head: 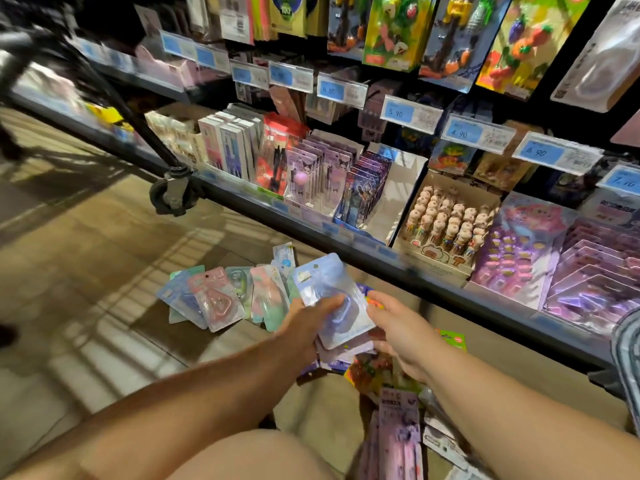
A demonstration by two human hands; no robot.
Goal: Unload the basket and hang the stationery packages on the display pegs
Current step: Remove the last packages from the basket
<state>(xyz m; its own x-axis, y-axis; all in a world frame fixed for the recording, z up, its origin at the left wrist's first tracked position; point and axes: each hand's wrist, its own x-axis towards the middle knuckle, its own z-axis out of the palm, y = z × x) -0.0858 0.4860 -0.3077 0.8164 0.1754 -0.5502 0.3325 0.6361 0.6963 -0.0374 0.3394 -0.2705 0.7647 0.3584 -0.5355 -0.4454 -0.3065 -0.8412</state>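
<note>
I hold the blue blister package low over the floor, in front of the bottom shelf. My left hand grips its lower left side, thumb on top and fingers underneath. My right hand seems to pinch the right edge, though blur hides the fingertips. I judge the package light, its card back fairly stiff, and its clear bubble slick and easy to dent. I would therefore grip the flat card border and keep the hang hole at the top free. More packs lie stacked just beneath it, and others are fanned out on the wood-look floor to the left. The hanging goods crowd the space overhead, and a trolley caster stands near the shelf.
</note>
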